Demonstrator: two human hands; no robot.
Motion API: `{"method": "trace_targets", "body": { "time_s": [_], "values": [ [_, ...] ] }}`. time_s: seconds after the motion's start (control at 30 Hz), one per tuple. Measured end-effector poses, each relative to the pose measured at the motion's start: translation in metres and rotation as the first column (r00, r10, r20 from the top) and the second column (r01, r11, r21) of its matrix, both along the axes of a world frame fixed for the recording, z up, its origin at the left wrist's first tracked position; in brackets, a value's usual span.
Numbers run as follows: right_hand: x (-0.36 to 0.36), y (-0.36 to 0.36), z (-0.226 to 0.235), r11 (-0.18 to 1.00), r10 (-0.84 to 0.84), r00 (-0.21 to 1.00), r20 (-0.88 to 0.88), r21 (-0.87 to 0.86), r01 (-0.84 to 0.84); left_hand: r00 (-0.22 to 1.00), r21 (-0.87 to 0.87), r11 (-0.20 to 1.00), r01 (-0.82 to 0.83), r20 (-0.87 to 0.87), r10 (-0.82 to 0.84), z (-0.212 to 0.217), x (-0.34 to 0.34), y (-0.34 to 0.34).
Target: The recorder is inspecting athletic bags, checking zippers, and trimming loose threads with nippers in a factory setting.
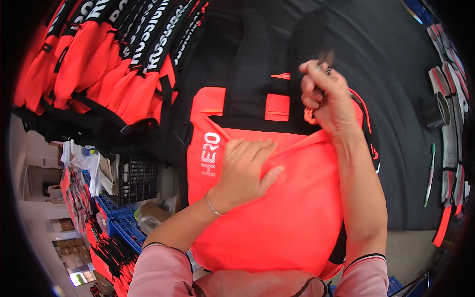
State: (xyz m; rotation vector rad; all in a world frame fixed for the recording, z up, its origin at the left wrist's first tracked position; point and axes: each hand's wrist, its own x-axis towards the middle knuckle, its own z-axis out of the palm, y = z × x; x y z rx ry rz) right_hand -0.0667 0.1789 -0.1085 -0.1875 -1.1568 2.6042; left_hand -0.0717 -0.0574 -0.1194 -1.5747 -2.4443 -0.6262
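A bright red-orange backpack (277,218) with black shoulder straps (247,64) lies in front of me, its straps pointing away. My left hand (245,171) rests flat on its red panel beside the white lettering, fingers spread and holding nothing. Above the bag's upper right part, my right hand (329,99) is raised with its fingers curled. It grips a small dark tool like thread snips (325,58), smeared by motion. Slanting folds run across the panel between my two hands. Near the right wrist, part of the bag's right side is covered by my forearm.
Several red and black bags (106,84) are piled at the far left. On the black table cover (396,163), a dark cup (436,113), a toothbrush (430,173) and grey straps (451,128) lie to the right. Below left are a black basket (136,180) and a blue crate (126,220).
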Motion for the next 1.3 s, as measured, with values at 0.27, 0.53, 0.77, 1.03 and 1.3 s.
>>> {"method": "trace_targets", "body": {
  "time_s": [0.27, 0.53, 0.77, 1.03, 1.3],
  "values": [
    [0.006, 0.03, -0.003, 0.973, -0.176, 0.977, -0.124, -0.174, 0.153, 0.994, 0.131, 0.991, 0.027, 0.104, -0.041, 0.001, -0.001, -0.002],
    [0.003, 0.032, -0.012, 0.971, -0.208, 0.977, -0.045, -0.132, 0.2, 0.915, 0.129, 0.965, -0.227, 0.367, 0.166, 0.014, -0.05, 0.025],
    [0.002, 0.029, -0.01, 0.982, -0.171, 0.983, -0.063, -0.091, 0.165, 0.991, 0.008, 0.998, -0.07, 0.113, 0.068, -0.001, -0.063, 0.027],
    [0.004, 0.028, -0.01, 0.983, -0.17, 0.985, -0.042, -0.077, 0.166, 0.984, 0.126, 0.99, -0.067, 0.173, 0.044, -0.003, -0.068, 0.014],
    [0.002, 0.026, -0.011, 0.988, -0.156, 0.987, -0.029, -0.021, 0.156, 0.776, 0.361, 0.907, -0.217, 0.628, -0.064, 0.0, -0.057, -0.016]
  ]
}}
